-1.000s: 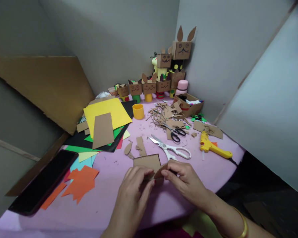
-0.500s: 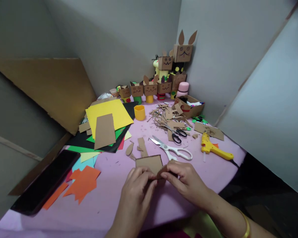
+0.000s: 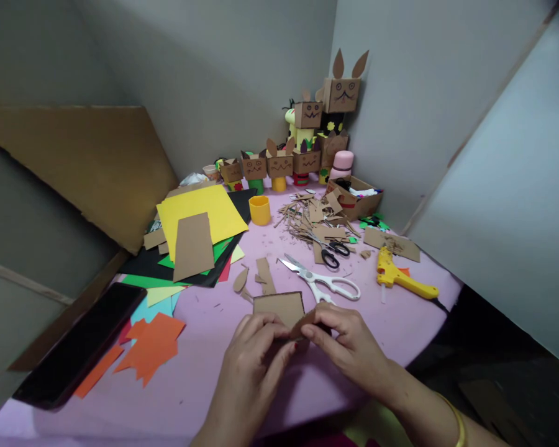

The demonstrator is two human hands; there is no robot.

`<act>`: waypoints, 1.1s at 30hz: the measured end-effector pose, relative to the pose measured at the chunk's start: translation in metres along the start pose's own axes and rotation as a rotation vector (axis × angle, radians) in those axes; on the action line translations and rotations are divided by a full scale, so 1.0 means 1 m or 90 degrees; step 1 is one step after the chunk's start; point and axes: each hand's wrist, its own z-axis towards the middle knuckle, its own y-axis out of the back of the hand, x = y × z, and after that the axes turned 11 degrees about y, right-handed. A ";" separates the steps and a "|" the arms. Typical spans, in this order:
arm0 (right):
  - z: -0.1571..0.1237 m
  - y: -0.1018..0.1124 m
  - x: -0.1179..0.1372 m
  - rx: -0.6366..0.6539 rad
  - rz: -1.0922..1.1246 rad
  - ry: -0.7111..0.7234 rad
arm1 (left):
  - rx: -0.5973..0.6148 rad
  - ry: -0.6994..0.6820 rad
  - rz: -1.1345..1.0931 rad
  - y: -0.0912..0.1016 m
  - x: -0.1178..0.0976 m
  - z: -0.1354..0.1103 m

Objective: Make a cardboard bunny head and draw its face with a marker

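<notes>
In the head view, both my hands grip a small brown cardboard piece (image 3: 304, 321) low over the near part of the table. My left hand (image 3: 256, 354) pinches its left end between thumb and fingers. On the other end, my right hand (image 3: 345, 341) has its thumb and fingers closed. My fingers cover much of the piece. Just beyond lies a cardboard panel with a dark edge (image 3: 278, 305), partly hidden by my hands. White-handled scissors (image 3: 321, 280) rest past my right hand, and cut cardboard strips (image 3: 265, 276) lie past the panel.
A yellow glue gun (image 3: 403, 276) sits at right, near black-handled scissors (image 3: 330, 256) and cardboard scraps (image 3: 323, 214). Coloured paper (image 3: 200, 214), orange paper pieces (image 3: 151, 344) and a black phone-like slab (image 3: 81, 347) lie left. A yellow ring (image 3: 259, 211) stands before cardboard animal figures (image 3: 279, 164).
The cardboard piece between my hands tilts slightly more, and my left thumb has shifted a little along it. The whole view has moved slightly.
</notes>
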 end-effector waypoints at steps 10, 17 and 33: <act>-0.009 -0.001 -0.007 -0.036 0.066 -0.052 | 0.003 0.002 0.001 -0.001 0.001 -0.002; -0.016 -0.003 -0.018 -0.026 -0.008 -0.121 | -0.084 -0.012 0.057 -0.004 0.009 -0.003; -0.003 -0.003 -0.031 0.079 0.049 -0.138 | -0.075 0.162 -0.038 0.034 0.046 0.012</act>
